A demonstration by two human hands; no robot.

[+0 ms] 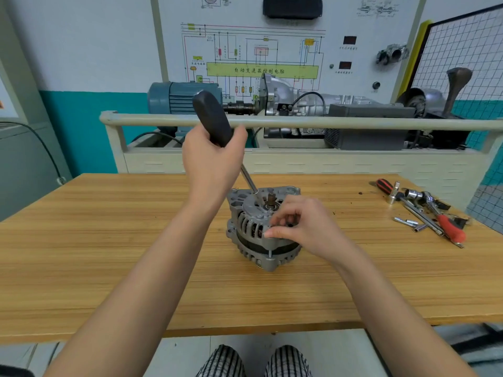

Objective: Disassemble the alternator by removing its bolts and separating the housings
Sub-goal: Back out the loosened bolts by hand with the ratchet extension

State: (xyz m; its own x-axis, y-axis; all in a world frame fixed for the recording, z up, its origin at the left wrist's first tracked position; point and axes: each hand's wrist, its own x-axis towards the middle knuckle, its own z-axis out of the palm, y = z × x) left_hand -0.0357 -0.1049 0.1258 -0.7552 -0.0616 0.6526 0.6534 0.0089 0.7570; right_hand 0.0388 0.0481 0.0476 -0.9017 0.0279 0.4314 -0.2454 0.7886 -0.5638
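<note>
Centrally on the wooden surface [109,240] stands the alternator [262,229], shaft end up, its two metal housings bolted together. It looks heavy, rigid and unlikely to slip; the ribbed rim seems the best place to hold it. The right hand [304,227] rests on its near edge, fingers [275,227] curled together as if pinching a bolt head. The left hand [212,161] grips a black-handled screwdriver [217,123], tip on the top housing. Loose tools [424,210] lie well apart, far right.

wooden table [109,240], teal-and-white wall [81,77], wiring-diagram board [245,44]
</note>
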